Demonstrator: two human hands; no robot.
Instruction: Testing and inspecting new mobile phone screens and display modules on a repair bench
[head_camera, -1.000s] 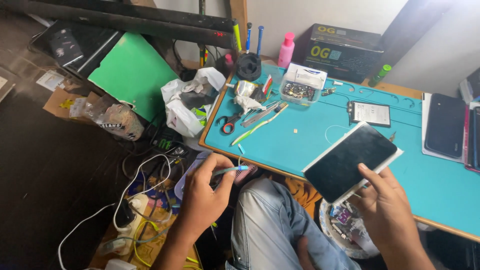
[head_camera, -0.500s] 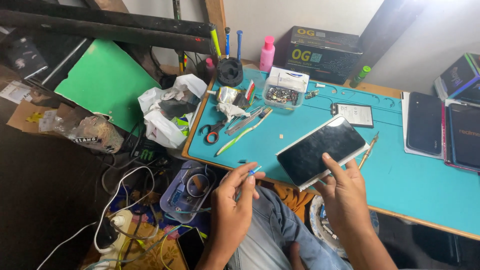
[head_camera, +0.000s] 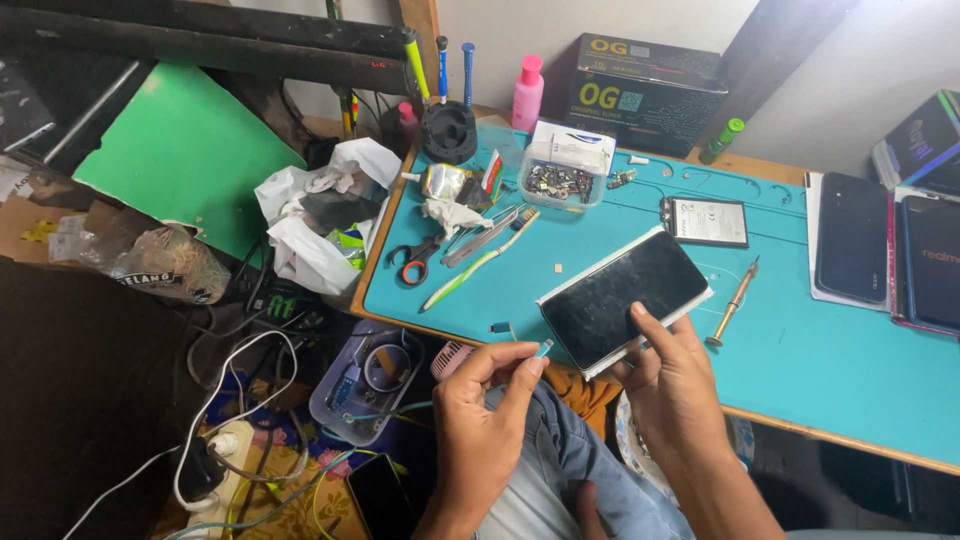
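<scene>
Left hand (head_camera: 480, 425) pinches a cable plug (head_camera: 543, 348) between thumb and fingertips, just off the phone's lower corner; right hand (head_camera: 672, 385) grips the dark-screened phone (head_camera: 625, 297) at its lower edge, over the teal mat (head_camera: 800, 350); judged advice: square the plug to the port, steady the phone, avoid forcing.
</scene>
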